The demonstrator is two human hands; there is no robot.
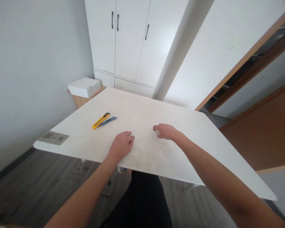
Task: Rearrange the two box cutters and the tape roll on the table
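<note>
On the white surface (170,110), two bare hands, both near the close edge. Left hand (121,145) lying flat, palm down, fingers (128,136) straight and close together, holding nothing. Looks like it rests there to keep steady. Left arm reaching up from the bottom of the picture, bent a little at the wrist.

Right hand (165,131) curled into a loose fist, knuckles up, wrapped around a small clear thing (157,132). Only a tiny pale bit peeks out by the thumb, so hard to tell what it is. Held low, touching or almost touching the surface. Right arm long and stretched out from the lower right corner.

Off to the left, well apart from both hands, a yellow box cutter (101,120) with a black tip, lying flat. Just beside it, touching or nearly so, two blue pens (108,121), side by side. All three point the same slanted way.

At the near left corner, a grey sticker (53,137) with small print. Past the far left corner, a white box (84,86) on a low wooden stand. Behind, white cupboards (123,38) with black handles.
</note>
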